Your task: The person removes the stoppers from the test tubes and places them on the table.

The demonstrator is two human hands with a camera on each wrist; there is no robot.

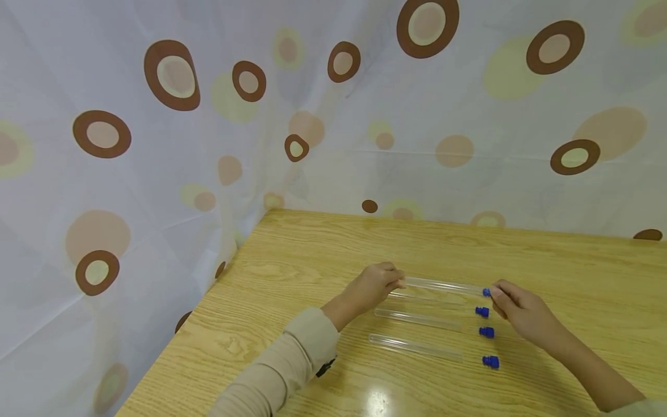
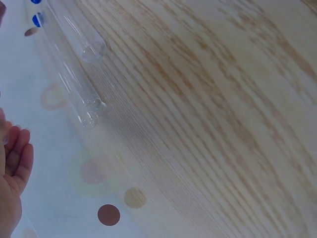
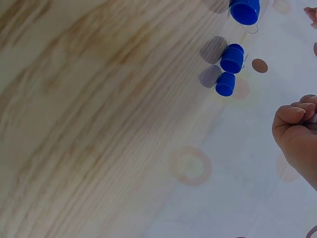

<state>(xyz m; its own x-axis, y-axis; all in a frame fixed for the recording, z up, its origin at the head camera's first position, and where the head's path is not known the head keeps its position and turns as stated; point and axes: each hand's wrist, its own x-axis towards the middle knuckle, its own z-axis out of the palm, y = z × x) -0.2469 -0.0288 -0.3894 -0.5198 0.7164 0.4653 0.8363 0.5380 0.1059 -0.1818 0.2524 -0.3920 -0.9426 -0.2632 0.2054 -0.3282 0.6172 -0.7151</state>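
Note:
In the head view, my left hand [image 1: 371, 288] pinches one end of a clear test tube [image 1: 445, 286], which lies crosswise above the table. A blue stopper [image 1: 487, 292] shows at the tube's right end, pinched by the fingers of my right hand [image 1: 523, 313]. Nearer to me, three more clear tubes lie side by side, among them the front tube [image 1: 414, 347] and the middle one [image 1: 417, 319]. Right of their ends lie three loose blue stoppers, including the nearest stopper [image 1: 491, 362]. In the wrist views, my left hand [image 2: 14, 171] and right hand [image 3: 298, 134] are cut by the frame edges.
The wood-grain table [image 1: 292, 255] ends at the left and back against a hanging white cloth [image 1: 333, 110] printed with brown, beige and yellow circles. A small dark object [image 1: 326, 366] shows beside my left cuff.

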